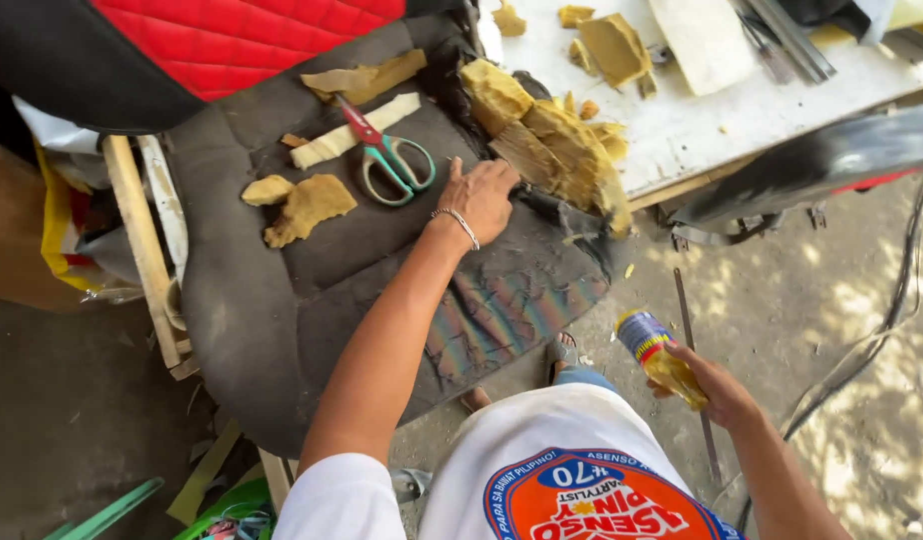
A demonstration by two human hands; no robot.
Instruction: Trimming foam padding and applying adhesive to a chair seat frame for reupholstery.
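While your left hand (479,200) presses flat and open on the dark seat cover (382,250) at centre frame, your right hand (717,390) grips a small yellow bottle (662,358).
Scissors (392,155) lie just left of your fingers, among what look like foam scraps (307,205); the table (702,120) fills the upper right.

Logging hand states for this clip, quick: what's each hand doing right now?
Left hand: open, holding nothing, resting flat on the dark seat cover beside the foam pieces.
Right hand: closed around a small yellow bottle.
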